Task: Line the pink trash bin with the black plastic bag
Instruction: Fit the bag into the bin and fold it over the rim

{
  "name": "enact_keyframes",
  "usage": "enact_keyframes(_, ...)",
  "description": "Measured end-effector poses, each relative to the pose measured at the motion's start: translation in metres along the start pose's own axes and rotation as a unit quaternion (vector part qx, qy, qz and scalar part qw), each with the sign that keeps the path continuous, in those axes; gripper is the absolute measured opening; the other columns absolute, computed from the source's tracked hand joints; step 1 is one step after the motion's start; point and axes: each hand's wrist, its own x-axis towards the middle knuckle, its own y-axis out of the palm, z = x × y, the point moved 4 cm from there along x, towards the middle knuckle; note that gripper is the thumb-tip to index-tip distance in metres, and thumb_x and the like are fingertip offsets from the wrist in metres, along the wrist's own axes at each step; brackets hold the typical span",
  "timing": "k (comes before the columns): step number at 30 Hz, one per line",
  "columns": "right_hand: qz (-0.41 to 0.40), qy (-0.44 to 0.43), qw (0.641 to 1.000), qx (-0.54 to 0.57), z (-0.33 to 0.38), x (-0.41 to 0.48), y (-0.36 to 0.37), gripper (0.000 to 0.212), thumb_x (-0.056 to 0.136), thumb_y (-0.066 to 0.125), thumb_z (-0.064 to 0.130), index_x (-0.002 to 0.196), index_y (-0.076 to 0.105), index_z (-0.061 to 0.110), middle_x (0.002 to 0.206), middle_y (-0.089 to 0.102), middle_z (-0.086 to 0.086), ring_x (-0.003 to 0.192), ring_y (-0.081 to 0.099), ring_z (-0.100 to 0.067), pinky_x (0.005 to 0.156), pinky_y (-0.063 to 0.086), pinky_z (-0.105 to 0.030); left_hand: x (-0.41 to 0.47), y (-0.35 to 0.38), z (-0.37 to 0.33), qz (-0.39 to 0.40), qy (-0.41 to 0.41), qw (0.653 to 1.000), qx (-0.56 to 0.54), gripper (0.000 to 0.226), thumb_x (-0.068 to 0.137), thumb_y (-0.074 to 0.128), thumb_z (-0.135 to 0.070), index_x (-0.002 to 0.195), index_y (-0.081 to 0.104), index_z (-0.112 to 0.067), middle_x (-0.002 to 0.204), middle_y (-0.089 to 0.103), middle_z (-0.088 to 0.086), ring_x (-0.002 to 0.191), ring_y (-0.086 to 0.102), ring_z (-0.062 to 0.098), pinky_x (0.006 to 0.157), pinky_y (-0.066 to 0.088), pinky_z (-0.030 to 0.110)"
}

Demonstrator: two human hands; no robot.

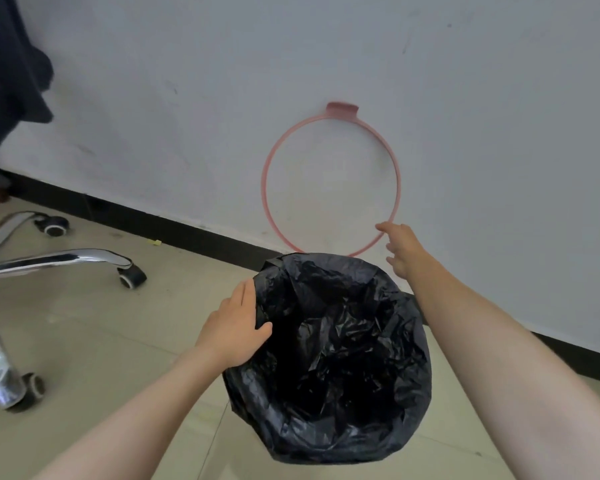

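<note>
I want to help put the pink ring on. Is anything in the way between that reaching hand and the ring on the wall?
No, nothing visible. The right hand is open and its fingers are almost at the lower right edge of the pink ring leaning against the wall. The black bag sits lower, out of the way.

head view: you look from your own head, forward and steeply down | faces the white wall (465, 98) at 12 o'clock, tiled floor (101, 341) below | close range: black plastic bag (329, 358) fills lower centre, forearms enter from 5 and 7 o'clock | wide-angle bends the edges | only one view, nothing shared
</note>
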Motion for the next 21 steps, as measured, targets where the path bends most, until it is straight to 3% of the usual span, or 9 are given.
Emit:
enact_keyframes(5, 0.016, 0.016, 0.990, 0.138, -0.001, 0.002, -0.007, 0.046, 0.094, 0.039, 0.040, 0.135, 0.037, 0.020, 0.137, 0.047, -0.009, 0.126, 0.042, -0.028, 0.110, 0.020, -0.051, 0.001, -0.001, 0.003, -0.006, -0.004, 1.000, -0.002, 0.078, 0.091, 0.034, -0.054, 0.145, -0.006, -0.015, 0.158, 0.003, 0.004, 0.138, 0.023, 0.027, 0.108, 0.033, 0.041)
enact_keyframes(7, 0.025, 0.004, 0.985, 0.169, 0.002, 0.003, -0.022, 0.055, 0.093, 0.022, 0.057, 0.129, 0.044, 0.021, 0.125, 0.056, -0.008, 0.124, 0.045, -0.028, 0.111, 0.017, -0.053, -0.001, -0.002, 0.002, -0.010, -0.005, 1.000, -0.011, 0.075, 0.090, 0.028, -0.057, 0.145, -0.003, -0.017, 0.157, 0.007, 0.002, 0.137, 0.026, 0.028, 0.107, 0.034, 0.042)
enact_keyframes(9, 0.039, -0.026, 0.982, 0.181, 0.010, -0.001, -0.038, 0.069, 0.090, 0.008, 0.064, 0.107, 0.058, 0.019, 0.100, 0.064, -0.006, 0.109, 0.055, -0.026, 0.110, 0.016, -0.052, -0.002, -0.003, 0.001, -0.012, -0.001, 1.000, -0.022, 0.072, 0.091, 0.025, -0.057, 0.145, 0.002, -0.017, 0.156, 0.012, 0.002, 0.136, 0.028, 0.028, 0.107, 0.034, 0.043)
enact_keyframes(12, 0.071, -0.072, 0.983, 0.155, 0.026, -0.021, -0.062, 0.078, 0.089, 0.001, 0.064, 0.094, 0.063, 0.017, 0.081, 0.072, -0.007, 0.086, 0.067, -0.021, 0.105, 0.022, -0.047, -0.001, -0.006, -0.005, -0.011, -0.019, 0.991, -0.131, 0.061, 0.091, 0.023, -0.053, 0.135, 0.031, -0.011, 0.142, 0.039, 0.012, 0.124, 0.040, 0.032, 0.103, 0.036, 0.049)
enact_keyframes(14, 0.116, -0.095, 0.986, 0.067, 0.033, -0.041, -0.074, 0.075, 0.092, 0.003, 0.061, 0.096, 0.063, 0.015, 0.070, 0.075, -0.008, 0.078, 0.072, -0.021, 0.105, 0.027, -0.044, -0.004, -0.011, -0.002, -0.012, -0.078, 0.941, -0.330, 0.058, 0.090, 0.017, -0.051, 0.114, 0.050, -0.010, 0.121, 0.054, 0.010, 0.110, 0.050, 0.029, 0.101, 0.036, 0.046)
enact_keyframes(16, 0.178, -0.114, 0.972, -0.099, 0.029, -0.071, -0.080, 0.063, 0.094, 0.012, 0.057, 0.096, 0.065, 0.022, 0.072, 0.076, -0.003, 0.080, 0.071, -0.016, 0.105, 0.035, -0.041, -0.010, -0.012, 0.008, -0.030, -0.107, 0.881, -0.460, 0.064, 0.093, 0.007, -0.054, 0.129, 0.046, -0.017, 0.132, 0.045, 0.002, 0.124, 0.041, 0.021, 0.109, 0.025, 0.041)
enact_keyframes(18, 0.222, -0.143, 0.914, -0.309, 0.014, -0.107, -0.079, 0.046, 0.093, 0.023, 0.053, 0.098, 0.066, 0.038, 0.092, 0.074, 0.019, 0.099, 0.063, -0.003, 0.098, 0.038, -0.025, -0.016, -0.017, 0.017, -0.063, -0.096, 0.880, -0.460, 0.074, 0.086, -0.002, -0.058, 0.142, 0.024, -0.016, 0.151, 0.028, 0.003, 0.139, 0.023, 0.020, 0.115, 0.012, 0.040)
enact_keyframes(19, 0.231, -0.171, 0.870, -0.401, 0.003, -0.124, -0.076, 0.035, 0.095, 0.030, 0.049, 0.106, 0.063, 0.044, 0.107, 0.067, 0.026, 0.111, 0.056, -0.001, 0.096, 0.035, -0.020, -0.020, -0.019, 0.017, -0.071, -0.090, 0.886, -0.449, 0.072, 0.087, -0.002, -0.057, 0.142, 0.023, -0.018, 0.152, 0.026, 0.004, 0.140, 0.022, 0.020, 0.115, 0.012, 0.039)
enact_keyframes(21, 0.226, -0.238, 0.760, -0.561, -0.027, -0.156, -0.063, 0.043, 0.093, 0.039, 0.049, 0.133, 0.043, 0.035, 0.142, 0.042, 0.012, 0.135, 0.032, -0.014, 0.107, 0.022, -0.024, -0.022, -0.021, 0.012, -0.070, -0.071, 0.893, -0.440, 0.054, 0.095, 0.004, -0.050, 0.124, 0.045, -0.030, 0.133, 0.048, -0.003, 0.123, 0.043, 0.011, 0.108, 0.021, 0.035)
